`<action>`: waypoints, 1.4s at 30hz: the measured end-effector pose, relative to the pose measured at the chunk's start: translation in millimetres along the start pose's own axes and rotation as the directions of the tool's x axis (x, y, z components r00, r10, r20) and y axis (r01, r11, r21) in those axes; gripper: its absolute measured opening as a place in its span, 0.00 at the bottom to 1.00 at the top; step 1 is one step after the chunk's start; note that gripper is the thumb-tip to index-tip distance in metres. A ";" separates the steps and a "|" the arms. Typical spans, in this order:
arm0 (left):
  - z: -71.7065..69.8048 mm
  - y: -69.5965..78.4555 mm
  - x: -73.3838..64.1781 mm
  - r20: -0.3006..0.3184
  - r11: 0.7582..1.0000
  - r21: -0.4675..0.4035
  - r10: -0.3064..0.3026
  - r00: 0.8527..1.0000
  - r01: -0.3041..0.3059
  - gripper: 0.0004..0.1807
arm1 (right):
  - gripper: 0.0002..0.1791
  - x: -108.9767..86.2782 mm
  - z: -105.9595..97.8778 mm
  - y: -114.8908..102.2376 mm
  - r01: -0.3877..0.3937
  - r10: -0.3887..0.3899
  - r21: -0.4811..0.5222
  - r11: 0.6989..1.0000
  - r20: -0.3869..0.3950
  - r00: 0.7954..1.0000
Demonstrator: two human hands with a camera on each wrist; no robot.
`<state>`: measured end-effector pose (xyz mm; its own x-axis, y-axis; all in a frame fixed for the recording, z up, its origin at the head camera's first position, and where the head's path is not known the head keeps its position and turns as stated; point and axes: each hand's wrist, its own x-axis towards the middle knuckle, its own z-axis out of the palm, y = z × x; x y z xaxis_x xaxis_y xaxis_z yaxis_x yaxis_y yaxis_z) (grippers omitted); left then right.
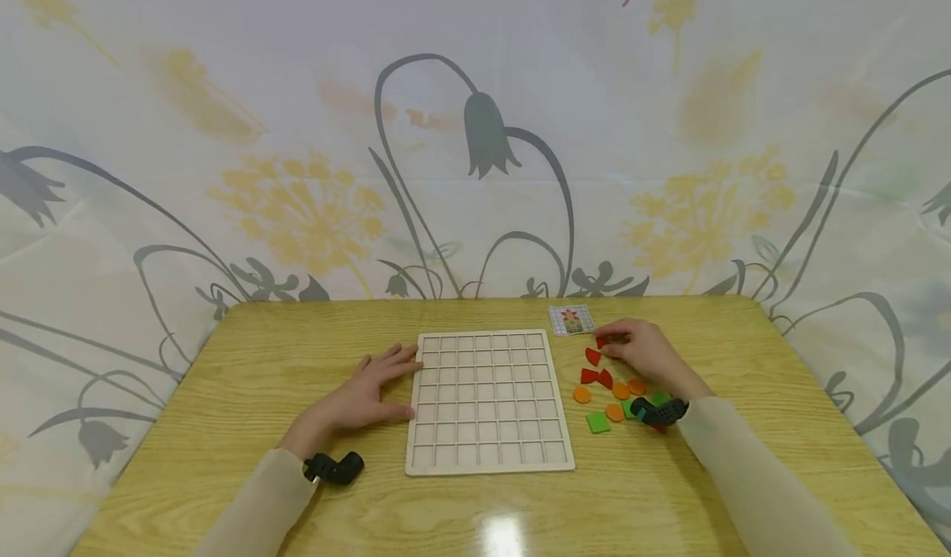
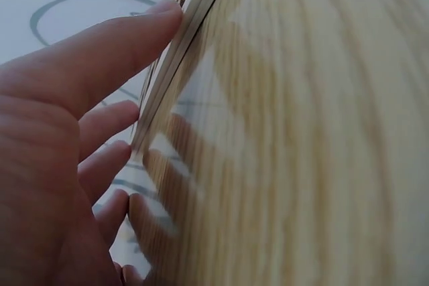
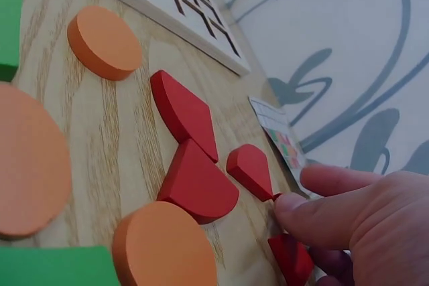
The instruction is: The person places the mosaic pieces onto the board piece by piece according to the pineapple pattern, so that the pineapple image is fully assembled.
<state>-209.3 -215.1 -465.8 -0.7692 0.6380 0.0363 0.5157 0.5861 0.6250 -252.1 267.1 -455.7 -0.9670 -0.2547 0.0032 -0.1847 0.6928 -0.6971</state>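
Note:
A pale wooden grid board (image 1: 487,411) lies flat in the middle of the table. My left hand (image 1: 364,394) is spread at its left side, thumb and fingertips touching the edge, as the left wrist view also shows. Right of the board, my right hand (image 1: 645,349) is over the red quarter-circle pieces. A red piece (image 1: 601,342) shows between its thumb and forefinger, mostly hidden by them. Another red piece (image 3: 292,258) lies beneath the thumb in the right wrist view. Close by are a loose red piece (image 3: 249,169) and two touching ones (image 3: 200,189).
Orange discs (image 1: 582,394) and green squares (image 1: 598,422) lie scattered nearer the right forearm, some partly hidden by the wrist camera. A small picture card (image 1: 570,319) lies beyond the board's far right corner. A patterned cloth (image 1: 475,210) hangs behind the table (image 1: 357,507).

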 end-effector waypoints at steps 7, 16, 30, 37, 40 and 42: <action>1.4 -3.5 -1.9 -0.019 1.000 -0.008 0.017 1.000 -0.017 0.41 | 0.15 2.5 2.1 1.6 0.033 -0.033 -0.047 0.998 -0.004 0.999; 1.7 -2.4 0.0 -0.036 0.999 -0.015 0.036 0.999 -0.036 0.41 | 0.14 1.6 4.8 -1.0 0.007 -0.010 -0.064 0.998 -0.041 0.999; 4.0 -5.5 -0.5 -0.040 0.999 -0.017 0.028 0.999 -0.028 0.42 | 0.11 10.7 -0.5 -5.3 0.001 0.003 -0.086 0.996 0.051 0.999; 4.8 -4.8 -0.9 -0.039 1.000 -0.024 0.019 0.999 -0.020 0.42 | 0.05 10.0 0.8 -2.6 -0.035 0.037 -0.040 0.999 0.032 0.999; 4.2 -4.6 -0.7 -0.040 1.000 -0.024 0.018 0.999 -0.019 0.41 | 0.02 9.9 1.0 -2.0 -0.030 0.029 -0.040 0.999 -0.013 0.999; 3.8 -4.7 -0.2 -0.041 1.000 -0.024 0.019 0.999 -0.020 0.41 | 0.02 9.1 0.8 -1.9 -0.030 0.028 -0.031 0.999 -0.055 0.998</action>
<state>-210.1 -216.1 -471.8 -0.7741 0.6279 0.0801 0.5217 0.5612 0.6425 -260.4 262.9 -454.9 -0.9801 -0.1973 0.0229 -0.1609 0.7209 -0.6741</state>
